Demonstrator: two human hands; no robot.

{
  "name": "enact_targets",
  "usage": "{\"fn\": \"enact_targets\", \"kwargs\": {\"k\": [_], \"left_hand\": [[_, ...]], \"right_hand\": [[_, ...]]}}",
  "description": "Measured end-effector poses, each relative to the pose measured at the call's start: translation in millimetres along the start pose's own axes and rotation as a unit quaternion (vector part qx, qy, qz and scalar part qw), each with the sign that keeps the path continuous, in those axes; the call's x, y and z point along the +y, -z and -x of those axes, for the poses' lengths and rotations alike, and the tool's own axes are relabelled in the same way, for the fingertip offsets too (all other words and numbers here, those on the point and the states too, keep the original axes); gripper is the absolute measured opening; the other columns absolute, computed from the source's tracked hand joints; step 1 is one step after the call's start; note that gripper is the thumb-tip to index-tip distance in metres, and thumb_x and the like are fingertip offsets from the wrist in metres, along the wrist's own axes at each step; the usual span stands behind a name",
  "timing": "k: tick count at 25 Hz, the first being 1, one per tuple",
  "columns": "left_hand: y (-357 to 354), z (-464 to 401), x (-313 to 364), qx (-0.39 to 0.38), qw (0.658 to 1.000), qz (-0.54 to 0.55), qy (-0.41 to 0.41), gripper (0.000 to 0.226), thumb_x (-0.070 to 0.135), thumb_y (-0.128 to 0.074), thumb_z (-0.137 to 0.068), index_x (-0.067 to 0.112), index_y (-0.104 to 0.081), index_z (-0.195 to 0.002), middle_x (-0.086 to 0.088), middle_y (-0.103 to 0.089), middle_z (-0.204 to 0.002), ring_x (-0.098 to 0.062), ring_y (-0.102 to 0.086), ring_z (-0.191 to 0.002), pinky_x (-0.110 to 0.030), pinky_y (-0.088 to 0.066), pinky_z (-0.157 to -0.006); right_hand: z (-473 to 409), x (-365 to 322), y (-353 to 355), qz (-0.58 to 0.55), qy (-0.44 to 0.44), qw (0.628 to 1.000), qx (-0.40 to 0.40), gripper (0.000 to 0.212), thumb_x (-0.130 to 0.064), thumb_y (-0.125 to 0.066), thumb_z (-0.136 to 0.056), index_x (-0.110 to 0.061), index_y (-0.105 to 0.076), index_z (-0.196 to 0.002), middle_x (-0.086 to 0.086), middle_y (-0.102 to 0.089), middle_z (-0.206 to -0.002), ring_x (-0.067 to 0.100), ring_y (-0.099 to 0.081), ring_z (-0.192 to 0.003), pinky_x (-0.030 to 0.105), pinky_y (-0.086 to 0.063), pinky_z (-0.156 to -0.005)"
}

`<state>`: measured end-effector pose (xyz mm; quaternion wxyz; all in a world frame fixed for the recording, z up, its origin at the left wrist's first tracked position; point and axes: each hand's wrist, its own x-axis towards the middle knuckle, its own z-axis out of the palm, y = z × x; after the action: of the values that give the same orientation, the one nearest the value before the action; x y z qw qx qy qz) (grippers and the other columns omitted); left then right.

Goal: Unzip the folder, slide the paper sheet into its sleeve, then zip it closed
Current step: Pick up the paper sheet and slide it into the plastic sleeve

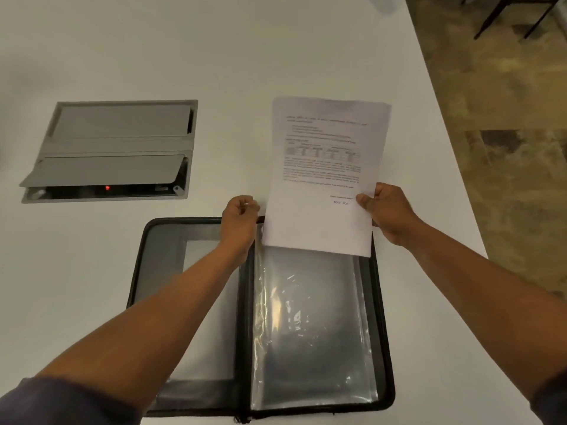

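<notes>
**Head view — sheet poised at the sleeve mouth, long axis in line with the pocket**

Folder [196,302] lies unzipped and spread flat on the white table [276,50], directly under both forearms. Spine runs away from the person, between the two hands. Clear plastic sleeves [310,326] fill the half on the right-hand side; their open top edge sits at the far end, just beneath the hands.

Right hand [389,213] pinches the paper sheet [325,179] by its near right edge, thumb on the printed face, fingers behind. Sheet stands raised, tilted away, most of it beyond the hands. Its lower edge overlaps the far end of the sleeves; whether it has entered a pocket or only lies over one, I cannot tell.

Left hand [241,216] is curled at the sleeve's far left corner, just beside the sheet's left edge. Looks to be pinching the plastic to hold the mouth open, though the grip itself is hidden by the knuckles.

Key relation: sheet's long axis runs near-to-far, matching the sleeve's length, skewed slightly. Travel needed is straight toward the person, down the pocket. Right hand drives; left hand steadies the opening.

Risk, by my reading: a corner catching on the plastic lip and the sheet buckling.

Off beyond the left hand: a grey cable hatch [113,151] set into the table, flaps partly raised.
</notes>
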<state>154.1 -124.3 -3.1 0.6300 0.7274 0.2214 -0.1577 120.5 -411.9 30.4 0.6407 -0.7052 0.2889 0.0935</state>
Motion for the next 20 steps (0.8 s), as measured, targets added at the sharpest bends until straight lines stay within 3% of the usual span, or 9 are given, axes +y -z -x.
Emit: {"fn": "enact_targets", "kwargs": {"k": [2, 5, 7, 10, 13, 16, 20], "left_hand": [[-4, 5, -19, 0.023, 0.999, -0.036, -0.019, 0.018, 0.011, -0.052, -0.100, 0.024, -0.065, -0.101, -0.001, -0.070, -0.105, -0.026, -0.066, -0.103, -0.033, -0.055, -0.089], [-12, 12, -37, -0.015, 0.980, -0.163, -0.113, 0.031, -0.004, -0.052, -0.091, 0.016, -0.073, -0.102, 0.000, -0.068, -0.105, -0.020, -0.064, -0.101, -0.039, -0.052, -0.097], [-18, 14, -45, -0.042, 0.935, -0.294, -0.193, 0.026, 0.011, -0.062, -0.092, 0.019, -0.074, -0.114, 0.001, -0.065, -0.114, -0.024, -0.057, -0.109, -0.038, -0.045, -0.099], [-24, 18, -54, -0.071, 0.829, -0.467, -0.299, 0.034, 0.038, -0.066, -0.094, 0.029, -0.069, -0.127, 0.004, -0.060, -0.126, -0.026, -0.043, -0.118, -0.033, -0.025, -0.091], [-27, 19, -59, -0.067, 0.790, -0.494, -0.358, 0.023, 0.027, -0.072, -0.090, 0.024, -0.076, -0.113, 0.000, -0.065, -0.122, -0.031, -0.051, -0.114, -0.039, -0.031, -0.088], [-29, 19, -57, -0.067, 0.784, -0.491, -0.374, 0.013, 0.017, -0.074, -0.088, 0.022, -0.079, -0.098, 0.003, -0.069, -0.113, -0.027, -0.057, -0.106, -0.037, -0.030, -0.086], [-24, 21, -57, -0.077, 0.765, -0.493, -0.408, 0.013, 0.010, -0.069, -0.087, 0.020, -0.070, -0.094, 0.006, -0.071, -0.101, -0.023, -0.062, -0.097, -0.036, -0.032, -0.084]], "right_hand": [[-11, 0, 8, -0.019, -0.009, 0.999, 0.034, 0.015, -0.010, -0.061, -0.096, -0.016, -0.067, -0.108, 0.001, -0.072, -0.109, 0.023, -0.070, -0.099, 0.048, -0.058, -0.088], [-27, -5, 17, -0.038, -0.011, 0.996, 0.081, 0.012, -0.012, -0.062, -0.096, -0.023, -0.066, -0.098, -0.004, -0.071, -0.106, 0.025, -0.068, -0.102, 0.053, -0.054, -0.093], [-34, -8, 19, -0.037, -0.006, 0.994, 0.099, 0.015, -0.013, -0.062, -0.095, -0.027, -0.066, -0.096, -0.007, -0.071, -0.104, 0.022, -0.068, -0.100, 0.050, -0.054, -0.090], [-41, -8, 13, -0.039, 0.005, 0.993, 0.107, 0.014, -0.014, -0.062, -0.096, -0.028, -0.066, -0.098, -0.001, -0.071, -0.113, 0.017, -0.067, -0.093, 0.039, -0.056, -0.077], [-44, -8, 1, -0.046, 0.018, 0.993, 0.104, 0.016, -0.013, -0.062, -0.096, -0.029, -0.066, -0.098, -0.003, -0.071, -0.111, 0.018, -0.067, -0.094, 0.042, -0.056, -0.079], [-46, -9, -10, -0.049, 0.027, 0.994, 0.096, 0.017, -0.012, -0.061, -0.096, -0.027, -0.067, -0.096, -0.006, -0.072, -0.104, 0.019, -0.067, -0.092, 0.048, -0.055, -0.086], [-46, -13, -23, -0.062, 0.045, 0.994, 0.084, 0.017, -0.012, -0.060, -0.096, -0.027, -0.067, -0.097, -0.008, -0.073, -0.102, 0.019, -0.068, -0.092, 0.042, -0.057, -0.079]]}}
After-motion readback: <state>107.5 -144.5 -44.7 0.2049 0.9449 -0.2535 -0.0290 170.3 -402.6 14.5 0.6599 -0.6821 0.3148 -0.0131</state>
